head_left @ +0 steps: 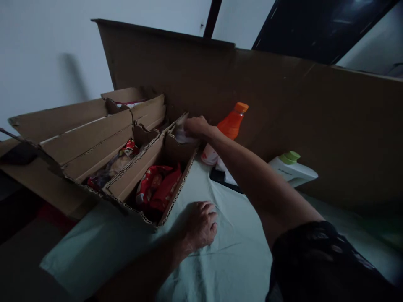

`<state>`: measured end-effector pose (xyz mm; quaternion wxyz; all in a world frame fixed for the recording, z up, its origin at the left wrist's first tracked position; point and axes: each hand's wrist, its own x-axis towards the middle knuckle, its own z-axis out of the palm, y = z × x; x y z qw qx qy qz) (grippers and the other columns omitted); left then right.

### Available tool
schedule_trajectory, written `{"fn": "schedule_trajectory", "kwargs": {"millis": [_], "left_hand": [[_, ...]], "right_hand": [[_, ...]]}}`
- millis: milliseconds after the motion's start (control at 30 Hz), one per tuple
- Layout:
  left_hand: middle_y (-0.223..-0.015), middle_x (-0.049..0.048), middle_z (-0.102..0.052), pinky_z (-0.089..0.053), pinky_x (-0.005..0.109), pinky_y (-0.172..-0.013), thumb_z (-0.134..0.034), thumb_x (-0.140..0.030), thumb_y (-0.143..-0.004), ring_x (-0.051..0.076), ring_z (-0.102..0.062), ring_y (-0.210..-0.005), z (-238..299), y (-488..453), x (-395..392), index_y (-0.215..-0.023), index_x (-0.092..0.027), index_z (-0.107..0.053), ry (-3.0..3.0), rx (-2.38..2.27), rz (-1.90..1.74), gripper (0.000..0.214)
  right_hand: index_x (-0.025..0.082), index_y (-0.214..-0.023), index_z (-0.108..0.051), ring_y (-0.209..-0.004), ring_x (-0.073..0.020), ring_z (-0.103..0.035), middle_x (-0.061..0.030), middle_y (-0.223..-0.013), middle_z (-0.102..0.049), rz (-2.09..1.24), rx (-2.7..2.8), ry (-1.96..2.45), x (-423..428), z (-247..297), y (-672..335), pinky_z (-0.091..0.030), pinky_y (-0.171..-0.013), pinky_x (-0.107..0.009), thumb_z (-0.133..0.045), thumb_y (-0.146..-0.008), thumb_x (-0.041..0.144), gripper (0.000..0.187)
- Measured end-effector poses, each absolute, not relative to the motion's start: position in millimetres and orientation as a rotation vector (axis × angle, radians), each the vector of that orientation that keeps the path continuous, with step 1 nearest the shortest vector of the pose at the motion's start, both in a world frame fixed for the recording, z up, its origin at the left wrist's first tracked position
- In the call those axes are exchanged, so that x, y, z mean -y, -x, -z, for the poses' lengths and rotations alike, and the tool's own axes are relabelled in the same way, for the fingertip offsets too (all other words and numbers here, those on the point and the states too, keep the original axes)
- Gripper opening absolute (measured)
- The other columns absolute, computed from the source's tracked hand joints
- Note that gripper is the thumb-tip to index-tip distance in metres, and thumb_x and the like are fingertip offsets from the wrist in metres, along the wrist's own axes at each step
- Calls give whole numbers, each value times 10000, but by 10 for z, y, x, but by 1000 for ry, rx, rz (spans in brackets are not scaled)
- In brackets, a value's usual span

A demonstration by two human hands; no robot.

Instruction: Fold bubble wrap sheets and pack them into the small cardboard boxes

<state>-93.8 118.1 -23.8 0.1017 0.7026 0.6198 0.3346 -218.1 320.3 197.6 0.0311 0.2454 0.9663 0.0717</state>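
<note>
Evidently your right hand (195,127) was at the white packet (180,133), which lay at the far end of the cardboard box (88,136), in or just over the last compartment of its near row. Your fingers bent down against it, but their tips were hidden, so you could not tell whether they had closed on it. Your left hand (202,224) rested on the green cloth (234,251) just beside the near end of the box, fingers curled, palm out of sight; whether it held anything did not show.

The packet looked like thin, cloudy plastic, so you could judge it light, soft and a little slippery, likely to crumple under a hard squeeze. Its contents could not be made out. A gathered fold at the top seemed your best hold, pinched between thumb and fingers, clear of the rough box edges that might snag it. Beyond the right side of the box, the orange bottle (232,123) stood close to your forearm, easy to knock.
</note>
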Motion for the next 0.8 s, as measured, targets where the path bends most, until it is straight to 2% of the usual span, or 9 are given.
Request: {"fn": "schedule_trajectory", "kwargs": {"millis": [100,167,267,400,533,600,667,733,800], "left_hand": [[-1321,70,-654,-455,397,-1135,-597,-175,-836,232,-545,-1288,253,947,-1185,-990,-214,-675,-2067,-1823,-972,178],[-1317,83,-658,-448,424,-1142,-602,-165,-822,248,-548,-1287,273,948,-1185,-987,-209,-682,-2061,-1805,-968,189],[-1305,111,-663,-448,471,-1133,-593,-145,-818,279,-550,-1285,297,942,-1175,-986,-195,-694,-2052,-1802,-963,202],[-1296,109,-671,-462,484,-1110,-586,-144,-843,282,-577,-1246,298,934,-1146,-1023,-191,-707,-2059,-1815,-967,222],[-1312,117,-665,-456,467,-1118,-574,-132,-860,275,-571,-1267,293,927,-1124,-1068,-183,-713,-2062,-1841,-977,256],[-1324,120,-659,-448,467,-1129,-581,-136,-860,272,-563,-1284,297,925,-1122,-1098,-185,-710,-2064,-1838,-976,275],[-1329,122,-656,-439,480,-1137,-583,-138,-858,275,-560,-1290,301,924,-1124,-1105,-187,-709,-2059,-1836,-970,282],[-1344,131,-647,-429,494,-1145,-576,-130,-855,283,-548,-1303,296,922,-1127,-1108,-179,-707,-2049,-1841,-963,289],[-1345,136,-645,-433,491,-1142,-574,-121,-848,284,-543,-1306,281,918,-1126,-1101,-170,-708,-2043,-1847,-951,291]], "right_hand": [[134,-954,-696,-946,-236,-648,-123,-1021,-718,-99,-3225,-989,-3253,-2208,1730,-469,-838,-354,-553,-912,214,169],[159,-905,-642,-812,-153,-578,-55,-904,-676,248,-3507,-1109,-3318,-2326,1278,-441,-728,-271,-546,-931,262,143],[184,-871,-575,-680,-109,-469,1,-791,-585,743,-3679,-1352,-3444,-2268,510,-383,-613,-233,-533,-941,348,182],[165,-958,-606,-696,-141,-524,-37,-835,-620,333,-3142,-2166,-3547,-1801,-332,-413,-632,-252,-427,-967,364,267],[106,-1064,-669,-917,-280,-622,-189,-1007,-694,77,-2794,-2360,-3430,-1360,-779,-461,-805,-379,-533,-902,349,322],[113,-1220,-651,-1117,-348,-590,-237,-1225,-658,-68,-2789,-2309,-3318,-1240,-855,-423,-944,-448,-539,-906,341,404],[159,-1367,-592,-1279,-351,-516,-211,-1414,-580,-235,-2832,-2026,-3235,-1162,-839,-367,-1041,-456,-478,-958,338,461],[209,-1392,-591,-1313,-318,-510,-161,-1449,-582,-303,-2813,-1698,-3211,-1102,-759,-369,-1050,-425,-444,-994,352,447],[223,-1273,-677,-1228,-299,-584,-139,-1336,-673,-273,-2749,-1558,-3232,-1066,-655,-411,-990,-403,-483,-985,354,371]]}}
